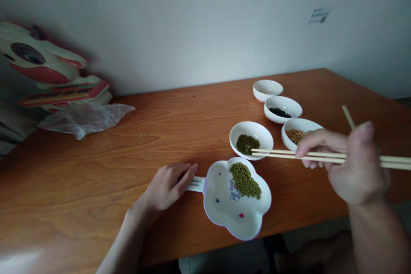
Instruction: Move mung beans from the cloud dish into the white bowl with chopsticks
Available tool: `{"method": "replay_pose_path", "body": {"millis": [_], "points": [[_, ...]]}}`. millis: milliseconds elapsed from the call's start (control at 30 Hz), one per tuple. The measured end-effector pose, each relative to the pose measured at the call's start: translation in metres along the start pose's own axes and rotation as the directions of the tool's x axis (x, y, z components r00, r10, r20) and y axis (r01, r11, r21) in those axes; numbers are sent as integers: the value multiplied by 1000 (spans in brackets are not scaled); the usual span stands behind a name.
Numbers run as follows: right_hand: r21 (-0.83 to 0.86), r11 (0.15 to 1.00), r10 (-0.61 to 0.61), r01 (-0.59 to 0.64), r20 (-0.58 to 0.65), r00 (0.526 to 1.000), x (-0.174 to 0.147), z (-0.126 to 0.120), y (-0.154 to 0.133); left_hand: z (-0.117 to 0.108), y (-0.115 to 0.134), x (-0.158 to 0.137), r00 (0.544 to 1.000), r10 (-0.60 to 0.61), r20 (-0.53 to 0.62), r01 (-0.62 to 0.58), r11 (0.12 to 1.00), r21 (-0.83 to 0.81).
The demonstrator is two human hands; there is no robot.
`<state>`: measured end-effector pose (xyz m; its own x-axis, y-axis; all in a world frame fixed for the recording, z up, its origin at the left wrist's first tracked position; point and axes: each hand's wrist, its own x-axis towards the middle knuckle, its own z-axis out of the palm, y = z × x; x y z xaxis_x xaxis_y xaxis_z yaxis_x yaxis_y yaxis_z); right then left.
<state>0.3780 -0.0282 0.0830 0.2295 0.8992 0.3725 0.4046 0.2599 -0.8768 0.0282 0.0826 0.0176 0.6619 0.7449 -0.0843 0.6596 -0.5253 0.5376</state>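
My right hand (356, 169), between 2 and 3 o'clock of the flower-shaped dish (221, 205) (12 towards the wall (180, 21)), pinches a pair of chopsticks (282, 154) between thumb and fingers. The sticks run from it towards 9 o'clock; their tips, slightly apart, lie over the 6 o'clock side of the green-bean bowl (266, 137), beside its green beans (246, 142). Whether they touch a bean, I cannot tell. A pale stick end (347, 115) shows beyond my thumb.

My left hand (170, 185), at 9 to 10 o'clock of the dish, rests on the wooden table (128, 162), fingers together and loosely curled, thumb at the dish's labelled handle (196, 184); whether it grips the handle, I cannot tell. Within the dish, a green-bean heap (245, 182) spreads from 12 to 3 o'clock.

The green-bean bowl stands just beyond the dish, past 12 o'clock. Farther out are the tan-bean bowl (308, 125), partly behind my right hand, between 1 and 2; the dark-bean bowl (290, 105) at 1; and a farther white bowl (268, 94) between 12 and 1. At 10 lie a clear plastic bag (88, 120) and an animal-shaped toy (61, 66).
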Motion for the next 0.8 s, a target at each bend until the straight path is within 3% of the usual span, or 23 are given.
{"method": "replay_pose_path", "body": {"millis": [100,267,533,800], "points": [[-51,999,2,9,209,978,-3,8,-1,1,-2,0,1000,9,-11,-9,1000,11],[-80,997,19,21,472,881,-8,22,0,4,-4,-1,1000,22,-18,-22,999,29],[-56,992,-62,111,551,832,-7,43,-9,3,-3,0,999,45,-8,-45,999,28],[-59,992,-55,113,600,798,-6,46,-10,-2,0,-1,999,37,33,-37,999,27]]}}
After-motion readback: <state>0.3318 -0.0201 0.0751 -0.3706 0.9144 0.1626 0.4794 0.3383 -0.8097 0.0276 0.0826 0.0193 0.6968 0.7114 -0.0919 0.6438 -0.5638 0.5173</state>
